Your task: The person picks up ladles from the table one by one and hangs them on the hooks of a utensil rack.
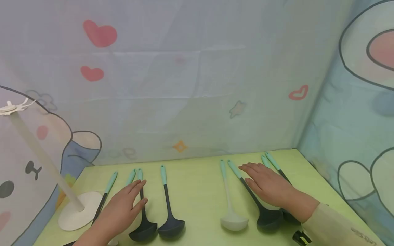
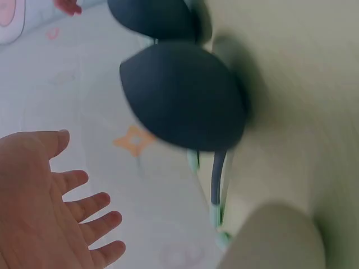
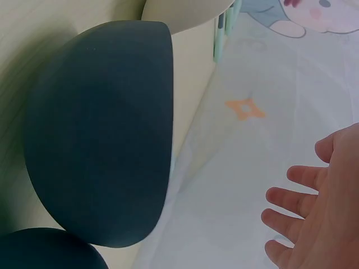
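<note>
My left hand [image 1: 118, 208] hovers palm down with straight fingers over the left group of ladles. Close to it lie a dark ladle [image 1: 144, 229] and another dark ladle [image 1: 171, 227], both with mint handles; part of the group is hidden under the hand and forearm. Likewise straight-fingered, my right hand [image 1: 269, 182] hangs above the right group. Beside it are a pale ladle [image 1: 234, 221] and a black ladle [image 1: 268, 218], with one more dark ladle [image 1: 289, 217] partly covered by the wrist. Neither hand holds anything; in both wrist views the fingers are spread.
A white stand [image 1: 69, 222] with a round base, upright pole and hooked top [image 1: 13, 107] is at the left of the green table [image 1: 197, 191]. Patterned cloth walls [image 1: 197, 85] rise behind the table and at its sides.
</note>
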`<act>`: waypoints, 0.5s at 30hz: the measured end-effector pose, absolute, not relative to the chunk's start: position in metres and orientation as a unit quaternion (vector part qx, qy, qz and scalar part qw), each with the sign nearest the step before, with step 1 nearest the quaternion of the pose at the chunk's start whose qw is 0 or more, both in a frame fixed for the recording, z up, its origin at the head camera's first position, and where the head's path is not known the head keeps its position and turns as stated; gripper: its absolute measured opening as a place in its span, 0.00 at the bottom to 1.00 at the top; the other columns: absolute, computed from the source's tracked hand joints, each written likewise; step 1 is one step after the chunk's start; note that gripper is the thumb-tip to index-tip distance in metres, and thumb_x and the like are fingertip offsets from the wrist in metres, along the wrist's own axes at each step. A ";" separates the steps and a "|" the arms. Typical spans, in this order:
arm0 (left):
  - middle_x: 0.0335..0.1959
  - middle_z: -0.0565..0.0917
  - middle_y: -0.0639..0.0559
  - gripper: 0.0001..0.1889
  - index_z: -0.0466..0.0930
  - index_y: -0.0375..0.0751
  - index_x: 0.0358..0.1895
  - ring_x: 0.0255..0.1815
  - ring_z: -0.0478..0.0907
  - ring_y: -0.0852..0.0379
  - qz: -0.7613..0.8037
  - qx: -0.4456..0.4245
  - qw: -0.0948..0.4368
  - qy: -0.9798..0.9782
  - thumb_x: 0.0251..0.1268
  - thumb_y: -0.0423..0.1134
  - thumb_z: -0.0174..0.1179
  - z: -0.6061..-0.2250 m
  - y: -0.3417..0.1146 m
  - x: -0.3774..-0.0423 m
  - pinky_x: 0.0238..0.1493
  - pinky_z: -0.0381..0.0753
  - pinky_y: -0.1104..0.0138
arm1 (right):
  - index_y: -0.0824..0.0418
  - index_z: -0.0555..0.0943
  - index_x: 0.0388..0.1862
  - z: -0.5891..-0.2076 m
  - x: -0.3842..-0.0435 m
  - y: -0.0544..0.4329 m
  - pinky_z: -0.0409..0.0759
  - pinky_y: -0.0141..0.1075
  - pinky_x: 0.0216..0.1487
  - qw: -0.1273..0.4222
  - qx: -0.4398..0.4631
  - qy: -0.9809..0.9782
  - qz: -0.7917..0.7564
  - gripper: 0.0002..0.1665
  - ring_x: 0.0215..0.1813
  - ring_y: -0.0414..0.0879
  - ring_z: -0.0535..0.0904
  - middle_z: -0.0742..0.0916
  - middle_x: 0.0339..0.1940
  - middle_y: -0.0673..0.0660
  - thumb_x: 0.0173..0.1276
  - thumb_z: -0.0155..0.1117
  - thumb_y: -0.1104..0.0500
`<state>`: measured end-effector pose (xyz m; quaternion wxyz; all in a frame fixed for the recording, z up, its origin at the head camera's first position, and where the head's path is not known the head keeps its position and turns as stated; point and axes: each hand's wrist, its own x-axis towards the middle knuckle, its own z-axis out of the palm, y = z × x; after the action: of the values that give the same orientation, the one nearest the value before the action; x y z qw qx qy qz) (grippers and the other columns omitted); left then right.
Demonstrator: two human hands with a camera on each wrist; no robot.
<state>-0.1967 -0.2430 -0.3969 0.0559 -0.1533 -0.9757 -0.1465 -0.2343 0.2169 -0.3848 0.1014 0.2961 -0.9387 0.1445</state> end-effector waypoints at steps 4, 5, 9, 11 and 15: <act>0.75 0.61 0.37 0.42 0.56 0.44 0.78 0.73 0.59 0.33 -0.169 -0.108 0.053 -0.978 0.72 0.70 0.39 -0.386 -0.263 -0.198 0.64 0.64 0.37 | 0.61 0.69 0.72 -0.384 -0.234 0.216 0.59 0.56 0.72 0.102 0.297 -0.939 0.140 0.26 0.72 0.62 0.67 0.75 0.69 0.60 0.82 0.46 0.51; 0.75 0.60 0.36 0.43 0.55 0.43 0.78 0.73 0.58 0.32 -0.178 -0.096 0.055 -0.978 0.72 0.71 0.38 -0.383 -0.268 -0.199 0.64 0.63 0.36 | 0.61 0.69 0.72 -0.384 -0.234 0.215 0.59 0.56 0.72 0.102 0.297 -0.939 0.140 0.26 0.71 0.62 0.67 0.75 0.69 0.60 0.82 0.46 0.51; 0.75 0.57 0.30 0.45 0.51 0.38 0.79 0.71 0.57 0.27 -0.229 -0.041 0.070 -0.970 0.72 0.70 0.37 -0.367 -0.292 -0.200 0.62 0.62 0.34 | 0.61 0.69 0.72 -0.383 -0.234 0.215 0.59 0.56 0.72 0.105 0.300 -0.938 0.137 0.26 0.71 0.61 0.67 0.75 0.69 0.60 0.82 0.46 0.51; 0.74 0.57 0.30 0.43 0.50 0.36 0.78 0.69 0.60 0.27 -0.260 -0.012 0.093 -0.961 0.74 0.68 0.37 -0.360 -0.304 -0.201 0.58 0.65 0.34 | 0.61 0.69 0.72 -0.383 -0.234 0.214 0.58 0.56 0.72 0.108 0.300 -0.938 0.137 0.26 0.71 0.61 0.67 0.75 0.69 0.60 0.81 0.47 0.52; 0.71 0.63 0.32 0.38 0.52 0.34 0.77 0.66 0.65 0.30 -0.347 0.064 0.156 -0.923 0.78 0.61 0.38 -0.350 -0.328 -0.201 0.54 0.69 0.40 | 0.61 0.69 0.72 -0.383 -0.235 0.213 0.59 0.56 0.71 0.111 0.303 -0.936 0.138 0.26 0.71 0.61 0.67 0.75 0.69 0.60 0.81 0.48 0.52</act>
<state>-0.2013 -0.3278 -0.3502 0.1556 0.0635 -0.9226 -0.3473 -0.2353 0.2129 -0.3830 0.1107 0.3029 -0.9364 0.1384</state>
